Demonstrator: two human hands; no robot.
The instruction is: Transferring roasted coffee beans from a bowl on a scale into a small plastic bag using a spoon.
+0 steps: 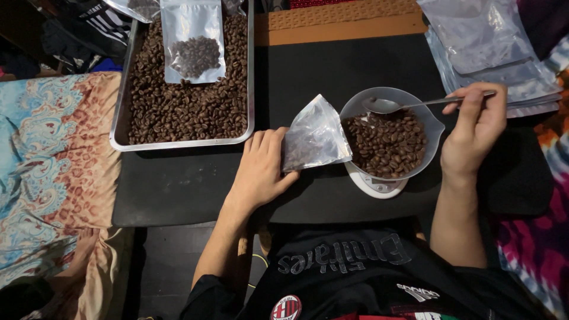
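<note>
My left hand [261, 169] grips a clear plastic pouch [314, 136] partly filled with coffee beans, holding it tilted beside a clear bowl [432, 127]. The bowl holds dark roasted coffee beans [385, 142] and sits on a small white scale [376, 185]. My right hand [474, 133] pinches the handle of a metal spoon [385, 105], whose empty scoop hovers over the bowl's far rim. Both hands rest over a black table top [195, 184].
A metal tray [121, 118] full of coffee beans lies at the upper left, with a part-filled pouch [192, 41] on top. A stack of empty pouches [492, 47] sits at the upper right. Patterned cloth [53, 166] covers the left side.
</note>
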